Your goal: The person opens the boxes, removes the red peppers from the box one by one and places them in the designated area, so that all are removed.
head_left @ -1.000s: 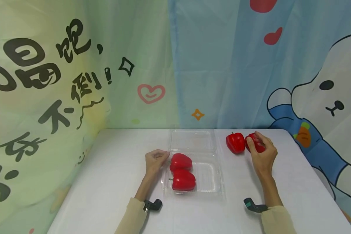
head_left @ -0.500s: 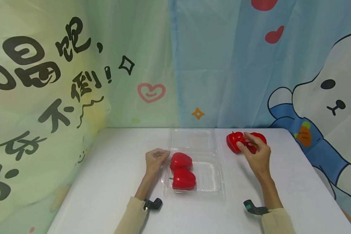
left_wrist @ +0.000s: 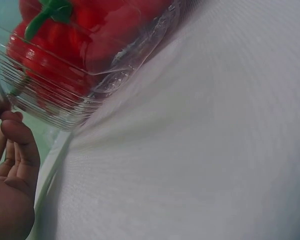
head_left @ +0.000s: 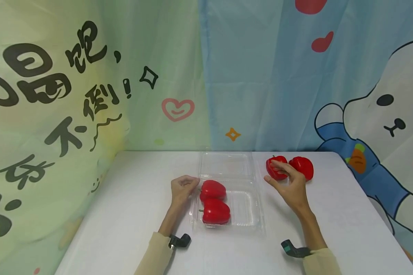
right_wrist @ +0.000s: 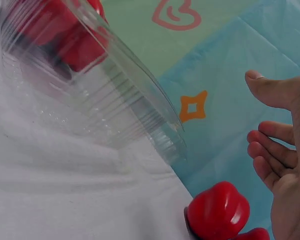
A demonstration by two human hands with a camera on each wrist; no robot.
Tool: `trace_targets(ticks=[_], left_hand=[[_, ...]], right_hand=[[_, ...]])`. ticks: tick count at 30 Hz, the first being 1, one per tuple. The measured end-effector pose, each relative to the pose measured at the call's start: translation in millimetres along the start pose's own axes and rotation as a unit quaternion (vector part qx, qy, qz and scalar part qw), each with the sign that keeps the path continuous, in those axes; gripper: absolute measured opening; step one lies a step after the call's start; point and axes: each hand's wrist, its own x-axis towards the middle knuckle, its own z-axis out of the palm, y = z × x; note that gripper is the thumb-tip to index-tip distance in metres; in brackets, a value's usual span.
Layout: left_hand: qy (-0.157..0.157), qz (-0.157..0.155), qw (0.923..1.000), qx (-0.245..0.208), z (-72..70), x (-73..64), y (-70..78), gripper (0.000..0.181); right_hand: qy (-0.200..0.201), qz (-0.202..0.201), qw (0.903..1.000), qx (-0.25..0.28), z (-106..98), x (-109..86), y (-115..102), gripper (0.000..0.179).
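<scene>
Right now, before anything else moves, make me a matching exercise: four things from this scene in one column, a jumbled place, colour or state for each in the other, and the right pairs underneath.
Column one
1. Left hand
2. Clear box
3. Right hand
4. Tabletop

Column two
A. Thumb and fingers apart, holding nothing
B. White
C. Fingertips at the clear box's left edge
D. Lid open, two red peppers inside

Pairs: 1-C, 2-D, 3-A, 4-B
</scene>
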Motion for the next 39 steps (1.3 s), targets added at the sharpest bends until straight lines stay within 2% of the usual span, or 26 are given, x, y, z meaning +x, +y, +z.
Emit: trace_targets(ticks=[9,19,26,33,39], left_hand=[[0.006,-0.015,0.9999,-0.001,-0.1,-3.7,0.8,0.02],[0.005,-0.02,0.9998,-0.008,-0.7,-3.8,0.8,0.018],[0.009,-0.023,0.9996,-0.01,-1.2,-4.4,2.9,0.017],[0.004,-0.016,0.9999,-0.002,0.0,-2.6,4.9,0.018],[0.002,-0.022,0.9997,-0.004,0.5,-2.3,4.0,0.018]], right_hand=[[-0.044,-0.014,0.9987,0.022,10,-9.7,-11,0.069],[-0.054,-0.024,0.9979,0.027,21,-13.7,-23,0.065],[-0.079,-0.039,0.9958,0.025,29,-17.4,-30,0.066],[-0.112,-0.024,0.9931,0.025,38,-22.6,-41,0.065],[-0.135,-0.024,0.9902,0.026,47,-30.0,-48,0.066]])
